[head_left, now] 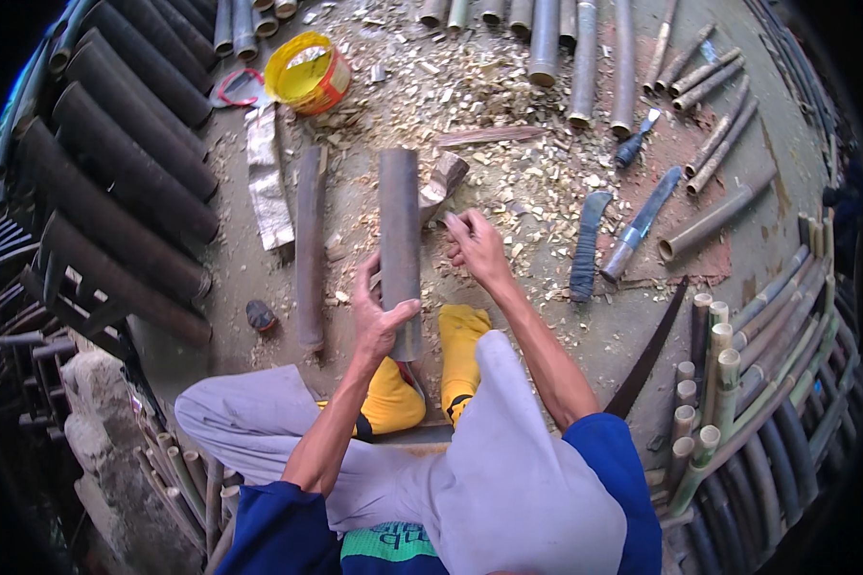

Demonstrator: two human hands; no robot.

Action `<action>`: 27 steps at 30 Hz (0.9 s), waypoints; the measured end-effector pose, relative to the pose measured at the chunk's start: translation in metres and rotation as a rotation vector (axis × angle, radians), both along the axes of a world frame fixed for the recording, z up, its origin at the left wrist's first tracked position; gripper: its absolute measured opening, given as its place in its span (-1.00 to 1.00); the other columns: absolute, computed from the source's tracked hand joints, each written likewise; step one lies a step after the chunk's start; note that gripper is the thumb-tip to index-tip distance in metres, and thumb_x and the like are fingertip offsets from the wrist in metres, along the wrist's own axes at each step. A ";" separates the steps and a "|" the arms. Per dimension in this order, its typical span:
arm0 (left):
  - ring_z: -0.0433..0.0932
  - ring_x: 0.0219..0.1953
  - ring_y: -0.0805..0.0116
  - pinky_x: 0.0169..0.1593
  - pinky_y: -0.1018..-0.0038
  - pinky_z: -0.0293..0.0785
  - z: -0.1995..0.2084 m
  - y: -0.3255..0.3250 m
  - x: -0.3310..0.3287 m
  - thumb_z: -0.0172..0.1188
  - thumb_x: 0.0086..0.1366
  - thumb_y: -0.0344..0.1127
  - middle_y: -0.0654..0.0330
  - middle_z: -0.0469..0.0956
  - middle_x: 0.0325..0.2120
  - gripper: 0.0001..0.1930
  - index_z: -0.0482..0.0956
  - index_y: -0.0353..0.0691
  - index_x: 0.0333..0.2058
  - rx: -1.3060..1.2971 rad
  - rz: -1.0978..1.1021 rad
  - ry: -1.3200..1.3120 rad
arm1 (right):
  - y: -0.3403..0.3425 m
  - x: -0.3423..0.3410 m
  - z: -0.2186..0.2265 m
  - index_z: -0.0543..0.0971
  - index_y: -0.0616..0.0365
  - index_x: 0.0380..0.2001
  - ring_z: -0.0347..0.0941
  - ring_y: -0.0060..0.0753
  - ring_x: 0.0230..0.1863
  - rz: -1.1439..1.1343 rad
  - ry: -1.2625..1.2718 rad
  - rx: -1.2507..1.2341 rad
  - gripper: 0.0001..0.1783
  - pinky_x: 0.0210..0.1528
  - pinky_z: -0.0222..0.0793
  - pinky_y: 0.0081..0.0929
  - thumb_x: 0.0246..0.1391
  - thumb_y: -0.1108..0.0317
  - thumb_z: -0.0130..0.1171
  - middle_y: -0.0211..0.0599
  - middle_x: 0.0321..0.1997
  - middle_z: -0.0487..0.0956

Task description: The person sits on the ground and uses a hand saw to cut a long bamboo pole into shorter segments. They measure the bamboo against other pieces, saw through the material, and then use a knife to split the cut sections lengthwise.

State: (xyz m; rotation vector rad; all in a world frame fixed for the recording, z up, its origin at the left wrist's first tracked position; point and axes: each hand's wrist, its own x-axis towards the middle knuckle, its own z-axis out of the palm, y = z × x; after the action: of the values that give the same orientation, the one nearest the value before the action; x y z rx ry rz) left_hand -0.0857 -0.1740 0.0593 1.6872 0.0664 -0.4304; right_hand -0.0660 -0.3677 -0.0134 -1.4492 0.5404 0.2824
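Note:
My left hand (379, 311) is wrapped round the lower part of a thick, dark brown bamboo tube (400, 216), which stands out lengthwise in front of me above my feet. My right hand (474, 247) is closed beside the tube, thumb and fingers pinched together; what it holds, if anything, is too small to make out. Just beyond the right hand a chunky wooden block (446, 179) lies by the tube. To the left of the tube rests a second, thinner bamboo piece (310, 249) on the floor.
Wood chips (489, 91) litter the floor. A yellow bucket (307, 75) and a notched plank (268, 177) lie far left. On the right are a black-wrapped knife (588, 244), a long blade (644, 220), a chisel (638, 139) and a saw blade (650, 355). Bamboo tubes (125, 144) line both sides.

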 end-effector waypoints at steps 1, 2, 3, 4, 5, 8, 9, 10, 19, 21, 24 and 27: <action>0.41 0.05 0.23 0.09 0.34 0.41 0.001 -0.006 -0.002 0.39 -0.12 -0.29 0.04 0.28 0.09 -0.09 0.14 -0.32 0.22 -0.066 -0.005 0.037 | 0.006 -0.017 0.008 0.38 0.25 -0.23 0.50 -0.41 -0.51 0.003 -0.061 0.042 -0.48 -0.48 0.48 -0.39 0.08 -0.03 0.20 -0.22 -0.39 0.53; 0.40 0.05 0.24 0.10 0.34 0.40 -0.001 -0.013 -0.003 0.37 -0.10 -0.29 0.04 0.28 0.09 -0.10 0.12 -0.31 0.24 -0.136 -0.014 0.074 | 0.012 -0.036 0.013 0.38 0.26 -0.20 0.50 -0.41 -0.50 -0.001 -0.120 0.081 -0.46 -0.47 0.49 -0.39 0.04 -0.01 0.24 -0.22 -0.39 0.52; 0.39 0.06 0.24 0.11 0.33 0.39 -0.002 -0.019 -0.006 0.36 -0.08 -0.30 0.04 0.28 0.10 -0.10 0.11 -0.30 0.25 -0.208 -0.021 0.108 | 0.018 -0.051 0.017 0.38 0.27 -0.18 0.50 -0.41 -0.49 0.000 -0.180 0.119 -0.44 -0.46 0.49 -0.38 0.01 0.01 0.27 -0.22 -0.40 0.52; 0.34 0.11 0.18 0.18 0.29 0.29 -0.012 -0.022 -0.010 0.30 -0.04 -0.32 -0.02 0.28 0.10 -0.13 0.10 -0.27 0.27 -0.274 -0.062 0.078 | 0.029 -0.063 0.016 0.37 0.28 -0.16 0.51 -0.40 -0.50 -0.115 -0.158 0.234 -0.45 -0.48 0.49 -0.41 -0.01 0.05 0.29 -0.20 -0.40 0.52; 0.32 0.13 0.16 0.20 0.28 0.26 -0.016 -0.023 -0.006 0.28 -0.03 -0.32 -0.03 0.28 0.10 -0.15 0.12 -0.27 0.27 -0.133 -0.234 -0.105 | 0.038 -0.076 0.017 0.37 0.29 -0.15 0.51 -0.40 -0.51 -0.250 -0.132 0.332 -0.45 -0.50 0.50 -0.43 -0.03 0.10 0.30 -0.18 -0.39 0.52; 0.27 0.13 0.06 0.22 0.22 0.17 -0.027 -0.028 0.018 0.25 -0.04 -0.27 -0.03 0.32 0.06 -0.31 0.35 -0.26 0.15 0.130 -0.438 -0.439 | 0.029 -0.090 0.031 0.33 0.32 -0.10 0.51 -0.38 -0.53 -0.546 0.032 0.449 -0.45 -0.54 0.51 -0.47 -0.07 0.24 0.31 -0.12 -0.37 0.50; 0.29 0.11 0.07 0.20 0.21 0.20 -0.032 -0.034 0.028 0.26 -0.04 -0.28 -0.02 0.33 0.04 -0.34 0.38 -0.26 0.11 0.277 -0.322 -0.422 | 0.020 -0.093 0.038 0.32 0.33 -0.09 0.52 -0.37 -0.54 -0.634 0.095 0.457 -0.44 -0.55 0.52 -0.47 -0.09 0.28 0.31 -0.11 -0.36 0.49; 0.31 0.08 0.09 0.18 0.20 0.22 -0.038 -0.041 0.042 0.27 -0.04 -0.29 0.00 0.35 0.02 -0.38 0.41 -0.25 0.08 0.422 -0.205 -0.401 | 0.013 -0.097 0.028 0.27 0.34 -0.06 0.51 -0.35 -0.57 -0.682 0.035 0.433 -0.42 -0.54 0.53 -0.41 -0.11 0.34 0.30 -0.10 -0.38 0.47; 0.34 0.03 0.02 0.09 0.19 0.33 -0.100 -0.035 0.096 0.32 -0.10 -0.41 0.03 0.40 -0.08 -0.39 0.44 -0.17 0.04 0.738 -0.450 -0.520 | -0.029 -0.098 0.029 0.25 0.31 0.05 0.45 -0.40 -0.22 -0.242 -0.112 0.099 -0.23 -0.19 0.43 -0.43 -0.19 0.19 0.35 -0.13 -0.17 0.44; 0.34 0.05 0.02 0.10 0.21 0.33 -0.099 -0.038 0.102 0.32 -0.11 -0.43 0.03 0.40 -0.07 -0.37 0.42 -0.15 0.05 0.749 -0.461 -0.550 | -0.032 -0.089 0.029 0.23 0.32 0.08 0.43 -0.40 -0.17 -0.198 -0.135 0.133 -0.17 -0.12 0.41 -0.40 -0.21 0.14 0.35 -0.13 -0.13 0.44; 0.33 0.06 0.02 0.11 0.21 0.34 -0.100 -0.035 0.107 0.29 -0.12 -0.50 0.04 0.40 -0.06 -0.33 0.36 -0.14 0.08 0.629 -0.447 -0.612 | -0.015 -0.072 0.028 0.23 0.32 0.10 0.44 -0.35 -0.14 -0.225 -0.139 -0.004 -0.14 -0.09 0.41 -0.37 -0.23 0.12 0.35 -0.11 -0.12 0.46; 0.35 0.04 0.02 0.11 0.20 0.35 -0.108 -0.028 0.109 0.28 -0.12 -0.53 0.03 0.41 -0.09 -0.37 0.38 -0.16 0.03 0.643 -0.460 -0.639 | -0.004 -0.071 0.027 0.21 0.28 0.13 0.46 -0.42 -0.23 -0.261 -0.138 -0.104 -0.17 -0.20 0.41 -0.46 -0.19 0.20 0.33 -0.14 -0.18 0.48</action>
State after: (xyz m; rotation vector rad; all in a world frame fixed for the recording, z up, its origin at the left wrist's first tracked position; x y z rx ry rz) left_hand 0.0229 -0.2021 -0.0483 2.4127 -0.7333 -0.1887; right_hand -0.1370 -0.3717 0.0135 -1.4669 0.6311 -0.0524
